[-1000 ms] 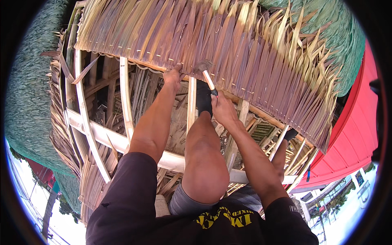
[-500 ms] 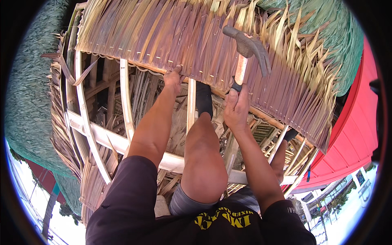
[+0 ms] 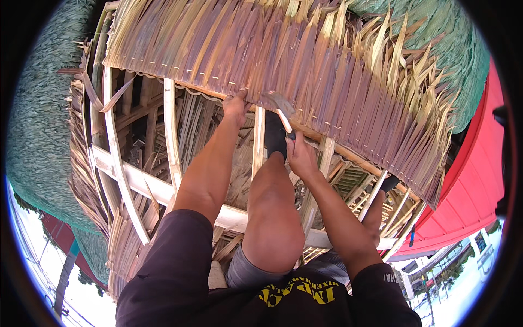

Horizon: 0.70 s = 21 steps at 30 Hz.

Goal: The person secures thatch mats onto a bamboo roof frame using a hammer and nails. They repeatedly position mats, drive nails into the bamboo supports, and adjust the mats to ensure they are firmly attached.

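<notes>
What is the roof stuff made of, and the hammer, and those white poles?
The thatch looks like dried palm leaves: long, flat, brown and straw-coloured strips, matte and frayed at the ends. The hammer in the right hand seems to have a dull grey metal head and a pale, likely wooden handle. The poles look like peeled or painted wood, smooth and whitish.

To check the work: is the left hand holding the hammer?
No, the right hand holds the hammer; the left hand presses the thatch edge.
</notes>
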Each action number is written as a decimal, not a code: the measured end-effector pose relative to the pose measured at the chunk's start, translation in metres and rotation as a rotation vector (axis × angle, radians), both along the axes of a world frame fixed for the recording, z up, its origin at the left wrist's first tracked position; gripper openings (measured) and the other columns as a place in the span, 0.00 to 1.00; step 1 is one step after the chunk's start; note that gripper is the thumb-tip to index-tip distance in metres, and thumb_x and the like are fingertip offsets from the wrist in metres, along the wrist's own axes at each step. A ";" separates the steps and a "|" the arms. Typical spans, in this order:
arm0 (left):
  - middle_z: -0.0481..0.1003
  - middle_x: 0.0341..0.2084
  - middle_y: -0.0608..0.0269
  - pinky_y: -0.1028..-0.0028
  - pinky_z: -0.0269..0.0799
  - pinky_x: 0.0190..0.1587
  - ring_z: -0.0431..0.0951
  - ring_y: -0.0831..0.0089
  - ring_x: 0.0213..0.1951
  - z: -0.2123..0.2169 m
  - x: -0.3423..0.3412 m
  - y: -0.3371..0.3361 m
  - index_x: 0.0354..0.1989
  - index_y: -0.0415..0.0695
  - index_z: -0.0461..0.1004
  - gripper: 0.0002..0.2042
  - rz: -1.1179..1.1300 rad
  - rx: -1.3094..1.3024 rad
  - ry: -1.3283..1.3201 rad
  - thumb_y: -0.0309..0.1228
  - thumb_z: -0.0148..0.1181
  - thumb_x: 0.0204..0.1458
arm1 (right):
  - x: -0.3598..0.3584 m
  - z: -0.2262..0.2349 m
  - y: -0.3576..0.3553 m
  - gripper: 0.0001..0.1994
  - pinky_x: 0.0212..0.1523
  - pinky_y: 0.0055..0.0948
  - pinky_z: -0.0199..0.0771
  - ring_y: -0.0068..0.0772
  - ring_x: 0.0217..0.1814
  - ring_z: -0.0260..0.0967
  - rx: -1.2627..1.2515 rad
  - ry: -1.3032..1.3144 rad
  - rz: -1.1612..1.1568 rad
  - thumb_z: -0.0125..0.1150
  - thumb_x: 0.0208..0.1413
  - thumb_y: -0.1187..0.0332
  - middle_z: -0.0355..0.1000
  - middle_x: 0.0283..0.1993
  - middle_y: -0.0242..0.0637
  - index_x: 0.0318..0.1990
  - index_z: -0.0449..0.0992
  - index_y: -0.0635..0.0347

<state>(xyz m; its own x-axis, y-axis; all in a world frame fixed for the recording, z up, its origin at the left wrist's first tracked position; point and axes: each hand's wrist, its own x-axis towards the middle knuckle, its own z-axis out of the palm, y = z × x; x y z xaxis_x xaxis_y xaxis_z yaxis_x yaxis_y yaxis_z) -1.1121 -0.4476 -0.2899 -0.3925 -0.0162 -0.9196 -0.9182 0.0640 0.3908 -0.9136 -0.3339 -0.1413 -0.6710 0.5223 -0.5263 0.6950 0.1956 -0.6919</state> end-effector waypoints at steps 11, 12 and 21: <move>0.81 0.45 0.49 0.62 0.77 0.50 0.83 0.61 0.44 0.222 0.007 -0.093 0.54 0.39 0.78 0.19 -1.256 -0.193 0.743 0.37 0.62 0.59 | 0.015 0.203 0.020 0.16 0.38 0.56 0.69 0.69 0.37 0.73 0.105 -0.073 0.053 0.50 0.69 0.56 0.74 0.31 0.61 0.47 0.70 0.64; 0.82 0.44 0.47 0.62 0.77 0.51 0.83 0.57 0.45 0.271 0.012 -0.116 0.52 0.39 0.79 0.18 -1.225 -0.173 0.784 0.37 0.61 0.58 | 0.017 0.230 0.010 0.17 0.38 0.55 0.69 0.68 0.37 0.74 0.113 0.002 0.066 0.51 0.69 0.56 0.74 0.31 0.60 0.48 0.70 0.64; 0.83 0.32 0.53 0.64 0.78 0.44 0.84 0.63 0.38 0.568 0.142 -0.281 0.43 0.38 0.81 0.11 -1.811 -0.087 0.359 0.28 0.56 0.57 | 0.042 0.314 -0.141 0.21 0.43 0.47 0.73 0.61 0.45 0.76 -0.054 0.372 0.280 0.55 0.67 0.53 0.77 0.38 0.57 0.47 0.71 0.67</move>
<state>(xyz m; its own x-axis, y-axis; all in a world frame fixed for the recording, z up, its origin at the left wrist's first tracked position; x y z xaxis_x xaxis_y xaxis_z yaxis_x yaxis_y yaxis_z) -0.9702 -0.7289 0.2780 -0.1346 0.5592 -0.8180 0.4045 0.7846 0.4698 -0.8712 -0.4754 0.1723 -0.9304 0.2728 -0.2446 0.3233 0.2972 -0.8984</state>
